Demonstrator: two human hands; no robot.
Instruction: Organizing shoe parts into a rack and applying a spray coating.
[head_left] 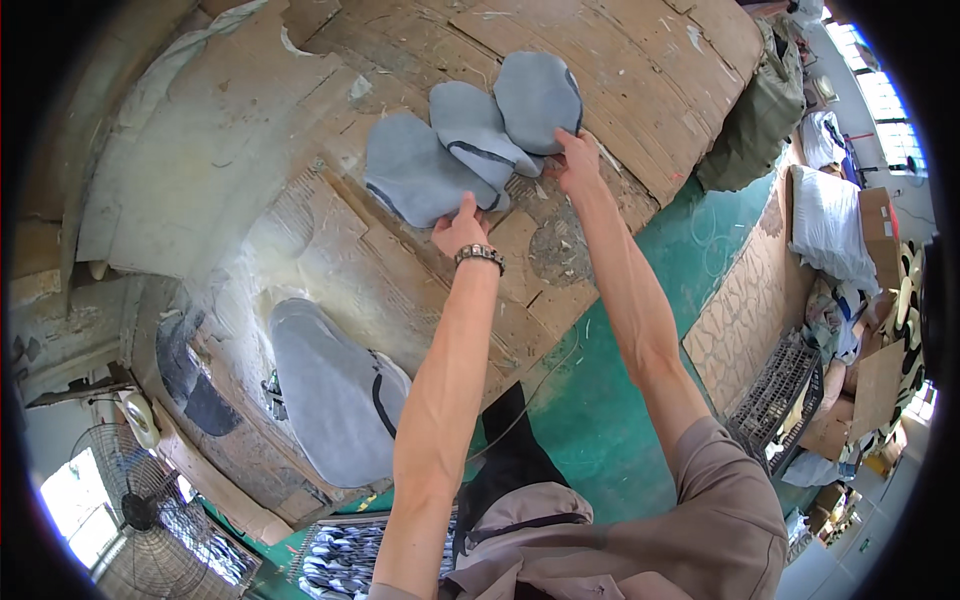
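Three pads (465, 108) overlap on the cardboard (640, 90)! Two hands on them: the left hand (462, 230) pinches the left pad (408, 165) at its lower edge, the right hand (576, 163) pinches the right pad (535, 92), also low. One bigger pad (335, 390) lies left of the left forearm (440, 400).

Right window (872, 85): blown-out white, with a blue fringe near the rim.
Left window (75, 510): glaring too, leaving the fan (141, 512) dark against it.
Table (650, 65): soft, fairly even daylight, surface texture clear.
Left hand (462, 231) and right hand (579, 163): well lit, sharply outlined.
Floor (625, 345): moderately bright.
Outer edges: straight lines bowed, corners black.
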